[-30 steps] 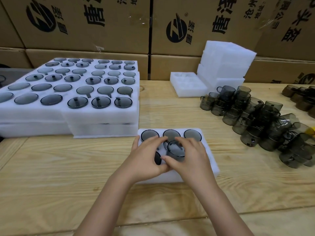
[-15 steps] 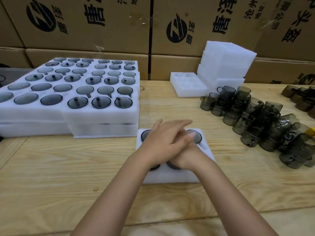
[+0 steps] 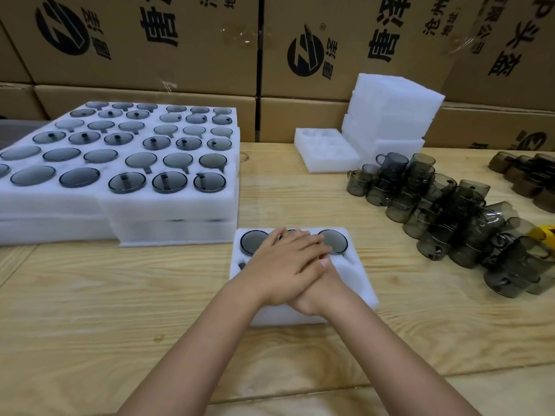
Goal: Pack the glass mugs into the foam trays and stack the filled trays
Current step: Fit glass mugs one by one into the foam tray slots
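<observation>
Left hand (image 3: 285, 265) lies flat over the right hand (image 3: 319, 291), fingers straight, both pressing on the near foam tray (image 3: 353, 283) on the table. Smoky glass mugs (image 3: 334, 241) sit in its pockets. Cardboard boxes (image 3: 144, 55) behind read "唐泽" in black.
</observation>
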Tool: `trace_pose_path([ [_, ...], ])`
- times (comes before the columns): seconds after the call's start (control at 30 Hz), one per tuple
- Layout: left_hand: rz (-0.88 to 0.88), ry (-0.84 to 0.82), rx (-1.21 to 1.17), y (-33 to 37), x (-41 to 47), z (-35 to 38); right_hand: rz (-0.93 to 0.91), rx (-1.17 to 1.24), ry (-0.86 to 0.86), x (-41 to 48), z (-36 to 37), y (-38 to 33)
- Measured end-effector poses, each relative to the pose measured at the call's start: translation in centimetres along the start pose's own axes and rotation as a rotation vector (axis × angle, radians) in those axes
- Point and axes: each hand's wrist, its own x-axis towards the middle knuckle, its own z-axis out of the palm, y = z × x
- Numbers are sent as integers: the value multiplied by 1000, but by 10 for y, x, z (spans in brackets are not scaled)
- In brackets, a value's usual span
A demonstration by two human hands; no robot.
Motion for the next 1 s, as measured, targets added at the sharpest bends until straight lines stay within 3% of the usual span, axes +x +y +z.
trace_pose_path([
  [0.13, 22, 161, -22, -2, -5, -8, -20, 100, 83, 0, 3, 1],
  [0.23, 32, 502, -129, -17, -24, -14, -48, 694, 371, -8, 1, 4],
  [0.3, -122, 747, -404, -29, -43, -12, 37, 1001, 597, -20, 0, 15],
  [0.37, -305, 879, -592, -39, -56, -4, 186, 929, 813, -32, 3, 36],
  [0.5, -433, 922, -649, -50, -66, 20, 551, 452, 1090, -55, 8, 108],
  [0.6, -431, 945, -632, -51, -65, 27, 940, 357, 993, -69, 4, 174],
  [0.67, -422, 957, -626, -51, -65, 27, 1078, 304, 906, -74, -1, 211],
  [0.83, -416, 957, -643, -53, -67, 30, 1130, 320, 600, -76, -7, 275],
  [1.0, -428, 947, -651, -54, -66, 30, 1088, 215, 299, -71, -2, 286],
])
